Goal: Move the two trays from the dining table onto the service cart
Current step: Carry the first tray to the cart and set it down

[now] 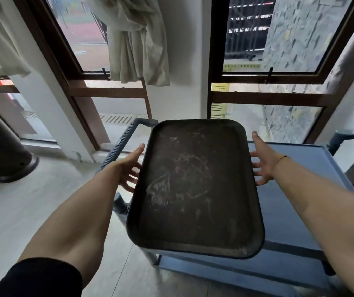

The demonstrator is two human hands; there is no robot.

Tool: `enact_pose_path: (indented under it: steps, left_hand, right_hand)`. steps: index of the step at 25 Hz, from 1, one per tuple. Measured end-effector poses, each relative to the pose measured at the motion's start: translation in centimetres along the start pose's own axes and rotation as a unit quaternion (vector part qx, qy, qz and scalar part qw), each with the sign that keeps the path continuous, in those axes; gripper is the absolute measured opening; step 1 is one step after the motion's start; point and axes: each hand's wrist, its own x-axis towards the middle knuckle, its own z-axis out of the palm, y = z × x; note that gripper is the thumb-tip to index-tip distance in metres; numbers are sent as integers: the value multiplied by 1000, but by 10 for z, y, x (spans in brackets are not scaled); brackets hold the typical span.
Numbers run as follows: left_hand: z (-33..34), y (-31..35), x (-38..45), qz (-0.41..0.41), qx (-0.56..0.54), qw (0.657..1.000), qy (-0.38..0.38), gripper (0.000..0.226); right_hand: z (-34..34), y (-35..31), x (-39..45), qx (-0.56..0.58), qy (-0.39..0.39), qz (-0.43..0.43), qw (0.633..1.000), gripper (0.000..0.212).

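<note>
The tray hides much of the service cart top and the fingertips of the left hand. The cart's right side runs out of frame, and whether either hand touches the tray is unclear.

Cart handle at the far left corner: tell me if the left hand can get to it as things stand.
Probably yes. The left hand is open beside the dark tray, and the cart handle lies just beyond it, with nothing visible between them.

2 tall windows in dark brown frames fill the upper frame, a white wall strip between them. Pale curtains hang at upper centre and upper left. Grey floor spreads lower left in daylight.
</note>
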Motion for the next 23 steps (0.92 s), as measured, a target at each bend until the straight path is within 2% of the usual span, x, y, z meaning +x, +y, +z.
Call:
enact_pose_path:
  steps: [5,10,19,23]
  left_hand:
    - [-28,-1,40,-36,60,997,-40,103]
    - [-32,-9,78,-53,90,994,-40,89]
    - [-20,-29,102,-65,92,992,-49,69]
    - [-18,-38,109,-67,87,993,-37,72]
  right_hand:
    - [41,13,13,9,34,40,999,83]
    - [62,33,26,24,67,75,995,77]
    - [84,57,50,31,85,105,990,74]
    - [91,61,60,37,77,103,991,69]
